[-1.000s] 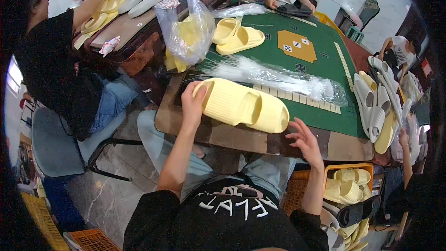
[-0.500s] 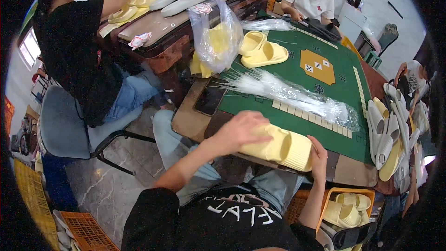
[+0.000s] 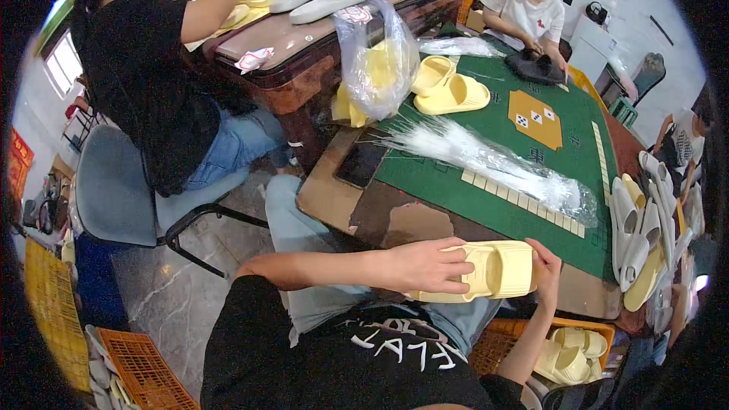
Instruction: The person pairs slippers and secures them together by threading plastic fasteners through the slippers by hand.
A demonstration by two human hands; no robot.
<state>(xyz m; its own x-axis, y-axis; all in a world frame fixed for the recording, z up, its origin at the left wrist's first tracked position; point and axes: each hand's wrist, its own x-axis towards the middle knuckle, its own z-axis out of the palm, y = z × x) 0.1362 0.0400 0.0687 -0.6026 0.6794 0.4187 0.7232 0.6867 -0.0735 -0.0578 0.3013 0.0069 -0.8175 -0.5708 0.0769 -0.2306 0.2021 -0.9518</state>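
Observation:
Over my lap, at the table's near edge, I hold a pale yellow slipper [image 3: 507, 269] with a broad ribbed strap. My left hand [image 3: 431, 266] lies across its heel part, the fingers curled over it and hiding much of that end. At the strap end, my right hand [image 3: 545, 267] grips the slipper from the right, with some fingers behind it. On the green table mat [image 3: 425, 177] lies a clear bag of thin white plastic ties [image 3: 493, 161]. Beyond the ties sits a pair of yellow slippers [image 3: 452, 89].
A dark phone [image 3: 360, 164] lies at the table's left corner, near a hanging clear bag [image 3: 377, 68]. Grey slippers [image 3: 635, 228] line the right edge. An orange crate [image 3: 600, 326] holds slippers at lower right. Co-workers sit at left and across; the far one handles a dark slipper [image 3: 536, 67].
The yellow slipper has come down off the table edge toward my body and turned more level. My left hand now lies flatter across it. The view has shifted slightly.

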